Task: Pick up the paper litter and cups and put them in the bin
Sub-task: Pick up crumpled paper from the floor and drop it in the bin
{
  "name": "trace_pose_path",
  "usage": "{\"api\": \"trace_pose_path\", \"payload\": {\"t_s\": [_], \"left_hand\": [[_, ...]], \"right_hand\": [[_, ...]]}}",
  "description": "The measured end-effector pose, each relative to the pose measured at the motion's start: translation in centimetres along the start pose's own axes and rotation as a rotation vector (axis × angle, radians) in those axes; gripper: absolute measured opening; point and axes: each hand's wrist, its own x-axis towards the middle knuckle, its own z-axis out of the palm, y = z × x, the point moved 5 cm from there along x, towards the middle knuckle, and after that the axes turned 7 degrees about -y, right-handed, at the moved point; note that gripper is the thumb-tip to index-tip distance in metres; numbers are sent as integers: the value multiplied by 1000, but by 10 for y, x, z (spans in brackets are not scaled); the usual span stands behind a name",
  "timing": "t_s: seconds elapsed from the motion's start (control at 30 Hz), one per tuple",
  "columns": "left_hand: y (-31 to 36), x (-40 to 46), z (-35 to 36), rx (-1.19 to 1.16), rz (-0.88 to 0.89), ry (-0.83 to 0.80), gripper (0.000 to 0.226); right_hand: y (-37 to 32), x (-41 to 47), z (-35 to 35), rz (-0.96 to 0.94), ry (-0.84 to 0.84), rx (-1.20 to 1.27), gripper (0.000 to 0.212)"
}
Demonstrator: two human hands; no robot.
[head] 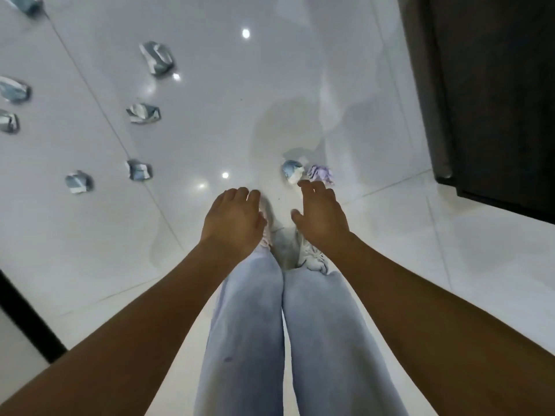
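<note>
The fingers (315,190) of my right hand (319,216) are spread and hold nothing, and my left hand (232,223) hangs loose and holds nothing too. Just past my right fingertips lie a blue-and-white crumpled paper ball (292,171) and a purple crumpled paper ball (320,174), side by side on the shiny white tile floor (228,121), so I think I am reaching to grab them next. More blue crumpled paper balls (143,113) lie farther off to the left, and I see no bin.

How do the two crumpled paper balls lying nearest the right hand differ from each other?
The blue-and-white paper ball is patterned blue and white; the lilac paper ball is pale purple. The blue-and-white one lies left of the lilac one. The right hand overlaps only the lilac one's near edge. Both lie crumpled on the white floor.
</note>
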Motion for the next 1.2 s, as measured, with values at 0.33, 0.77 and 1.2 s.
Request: {"api": "trace_pose_path", "payload": {"t_s": [0.33, 0.77, 1.2], "left_hand": [[-61, 126, 103, -14, 2, -40, 37], [-62, 187, 117, -115, 49, -16, 38], [-9, 143, 61, -229, 109, -90, 30]], "right_hand": [[23, 184, 93, 14, 73, -62, 59], [24, 227, 111, -38, 75, -13, 74], [-12, 122, 53, -335, 176, 270, 94]]}}
